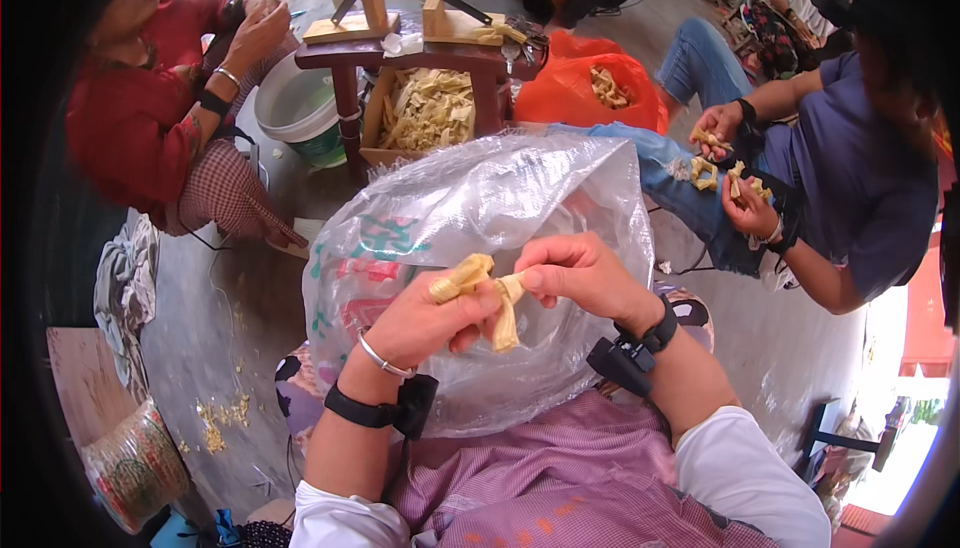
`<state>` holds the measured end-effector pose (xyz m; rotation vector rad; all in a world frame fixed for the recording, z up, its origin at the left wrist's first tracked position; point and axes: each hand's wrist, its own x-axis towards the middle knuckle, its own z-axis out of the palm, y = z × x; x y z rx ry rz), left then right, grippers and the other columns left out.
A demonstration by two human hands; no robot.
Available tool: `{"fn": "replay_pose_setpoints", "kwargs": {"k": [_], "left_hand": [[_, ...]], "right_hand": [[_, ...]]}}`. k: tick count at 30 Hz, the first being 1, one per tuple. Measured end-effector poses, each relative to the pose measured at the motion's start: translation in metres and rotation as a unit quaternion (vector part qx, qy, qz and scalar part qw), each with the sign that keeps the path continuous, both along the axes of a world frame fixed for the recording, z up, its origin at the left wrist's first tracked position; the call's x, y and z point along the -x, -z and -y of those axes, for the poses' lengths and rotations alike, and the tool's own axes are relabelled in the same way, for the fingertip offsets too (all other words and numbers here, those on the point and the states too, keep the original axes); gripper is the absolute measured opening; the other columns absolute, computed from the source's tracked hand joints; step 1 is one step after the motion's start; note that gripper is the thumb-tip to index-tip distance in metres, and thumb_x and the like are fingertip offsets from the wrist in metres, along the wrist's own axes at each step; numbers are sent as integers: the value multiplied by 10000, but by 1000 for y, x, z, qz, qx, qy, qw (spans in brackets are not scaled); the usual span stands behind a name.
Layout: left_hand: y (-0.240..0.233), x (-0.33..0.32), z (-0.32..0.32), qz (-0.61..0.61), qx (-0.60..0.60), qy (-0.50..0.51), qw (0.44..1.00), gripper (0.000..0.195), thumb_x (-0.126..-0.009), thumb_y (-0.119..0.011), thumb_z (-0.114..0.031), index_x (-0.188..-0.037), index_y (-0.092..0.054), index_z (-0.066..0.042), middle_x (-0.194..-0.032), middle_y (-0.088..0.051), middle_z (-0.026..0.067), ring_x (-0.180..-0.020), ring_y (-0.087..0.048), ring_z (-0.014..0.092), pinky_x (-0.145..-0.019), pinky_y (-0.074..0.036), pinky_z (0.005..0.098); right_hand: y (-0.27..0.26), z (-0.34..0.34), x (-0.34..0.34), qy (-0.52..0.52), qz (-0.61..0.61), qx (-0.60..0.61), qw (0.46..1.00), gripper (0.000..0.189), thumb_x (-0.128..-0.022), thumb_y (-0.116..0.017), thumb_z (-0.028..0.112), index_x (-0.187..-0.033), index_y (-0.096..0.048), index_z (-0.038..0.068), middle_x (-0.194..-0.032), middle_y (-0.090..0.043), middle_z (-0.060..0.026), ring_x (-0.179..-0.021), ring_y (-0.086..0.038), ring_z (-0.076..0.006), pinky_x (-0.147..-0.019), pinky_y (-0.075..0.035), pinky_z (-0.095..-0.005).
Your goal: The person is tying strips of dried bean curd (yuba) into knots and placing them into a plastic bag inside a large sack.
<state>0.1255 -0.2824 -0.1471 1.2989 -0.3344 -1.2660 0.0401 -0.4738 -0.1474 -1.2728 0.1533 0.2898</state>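
Observation:
My left hand (420, 315) holds a knotted, pale-yellow dried strip (506, 315) between thumb and fingers. Another folded yellow piece (465, 276) rests across the top of the same hand. On the other side, the thumb and forefinger of my right hand (585, 274) pinch the upper end of the knotted strip. Both hands are above a translucent woven plastic sack (465, 195) spread over my lap, which bears red and green print. What the strips are made of I cannot tell.
Ahead stands a dark red wooden bench (420, 59) carrying wooden blocks with blades (457, 21). Beneath it is a cardboard box of yellow strips (427, 109), between a white bucket (296, 102) and a red plastic bag (577, 75). Seated people flank me; the right one (810, 165) holds similar pieces.

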Motion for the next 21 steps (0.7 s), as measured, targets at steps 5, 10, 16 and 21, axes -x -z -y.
{"fn": "replay_pose_setpoints", "kwargs": {"k": [5, 10, 16, 21], "left_hand": [[4, 0, 0, 10, 43, -40, 998, 192, -832, -553, -238, -815, -566, -47, -668, -564, -1, -515, -426, 36, -445, -324, 176], [5, 8, 7, 53, 48, -53, 996, 184, -812, -556, -185, -873, -560, -11, -670, -584, 62, -520, -480, 73, -463, -356, 191], [12, 10, 8, 33, 96, -68, 992, 168, -815, -531, -174, -875, -549, -19, -701, -590, 86, -585, -533, 107, -487, -377, 193], [9, 7, 11, -34, 136, -111, 984, 184, -835, -522, -139, -986, -514, -34, -699, -596, 74, -525, -480, 57, -447, -356, 169]], "right_hand": [[1, -3, 2, -8, 14, 18, 1000, 135, -823, -576, 149, -863, -590, 21, -749, -536, 17, -603, -471, -46, -540, -386, -178], [6, -3, 5, 4, 33, 32, 999, 163, -835, -565, 186, -891, -599, 37, -721, -565, 20, -613, -491, -34, -536, -403, -172], [11, -6, 5, 23, 20, -59, 998, 173, -843, -553, 199, -891, -601, 40, -721, -573, 13, -614, -507, -40, -542, -419, -175], [14, 0, 5, 32, 59, 16, 998, 159, -844, -550, 175, -897, -600, 33, -734, -579, 7, -622, -511, -39, -548, -422, -175]]}}
